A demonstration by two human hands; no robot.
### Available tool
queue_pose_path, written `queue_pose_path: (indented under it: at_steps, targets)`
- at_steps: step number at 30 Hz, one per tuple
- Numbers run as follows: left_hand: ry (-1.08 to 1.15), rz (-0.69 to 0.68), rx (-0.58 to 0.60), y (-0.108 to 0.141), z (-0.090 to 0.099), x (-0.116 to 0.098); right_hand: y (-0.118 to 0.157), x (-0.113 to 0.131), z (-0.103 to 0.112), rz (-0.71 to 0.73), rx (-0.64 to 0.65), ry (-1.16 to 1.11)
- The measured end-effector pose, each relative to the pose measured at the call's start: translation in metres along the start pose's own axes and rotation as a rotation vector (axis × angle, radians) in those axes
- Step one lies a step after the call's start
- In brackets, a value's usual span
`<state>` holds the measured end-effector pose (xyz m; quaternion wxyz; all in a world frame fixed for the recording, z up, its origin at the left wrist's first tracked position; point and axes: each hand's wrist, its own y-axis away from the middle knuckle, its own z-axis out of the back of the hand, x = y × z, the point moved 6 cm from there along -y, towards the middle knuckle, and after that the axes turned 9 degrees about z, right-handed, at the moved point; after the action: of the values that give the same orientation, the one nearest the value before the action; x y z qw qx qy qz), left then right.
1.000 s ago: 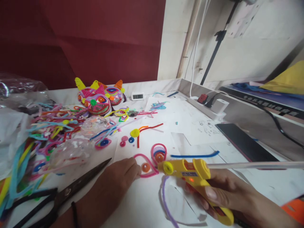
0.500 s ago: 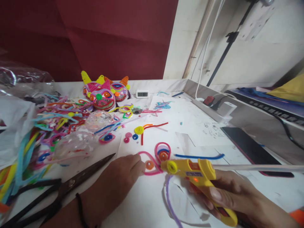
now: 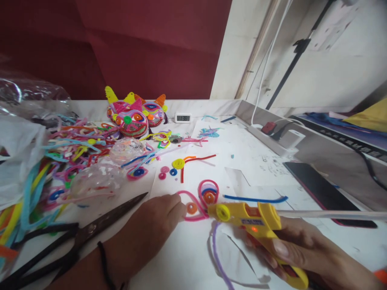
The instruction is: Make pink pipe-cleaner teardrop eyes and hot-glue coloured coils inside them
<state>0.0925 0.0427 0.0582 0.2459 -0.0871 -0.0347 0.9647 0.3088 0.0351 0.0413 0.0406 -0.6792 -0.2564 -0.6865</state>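
My right hand (image 3: 298, 245) is wrapped round the handle of a yellow hot glue gun (image 3: 252, 220), whose orange light glows. A clear glue stick (image 3: 320, 214) sticks out of its back. The nozzle points left, at the right end of a pink pipe-cleaner loop (image 3: 195, 218); whether it touches is hard to tell. My left hand (image 3: 151, 229) has its fingers closed at the loop's left edge, fingertips partly hidden. Inside the loop lies an orange coil (image 3: 191, 208). Just behind is a second pink loop (image 3: 208, 182) with blue and lilac bands and an orange coil.
Large black scissors (image 3: 90, 230) lie beside my left forearm. Heaped pipe cleaners (image 3: 81, 141) and plastic bags cover the left side. Finished colourful masks (image 3: 133, 121) stand at the back. A blue pipe cleaner (image 3: 255, 199), a purple one (image 3: 216, 249) and a phone (image 3: 320, 189) lie on the right.
The glue gun and my right hand have shifted slightly right. My left hand stays at the pink loop. The whole view has moved a little.
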Motion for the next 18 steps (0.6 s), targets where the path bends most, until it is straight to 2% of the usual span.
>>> queue_pose_path:
  at_steps: [6,18]
  targets:
    - [0.009,-0.029,-0.055,0.0010,0.0018,-0.0009,-0.0002,-0.0031,0.0025,0.004,0.007,0.000]
    - [0.005,0.002,-0.004,0.0006,0.0004,-0.0007,-0.0025,-0.0068,0.0076,0.001,0.007,-0.037]
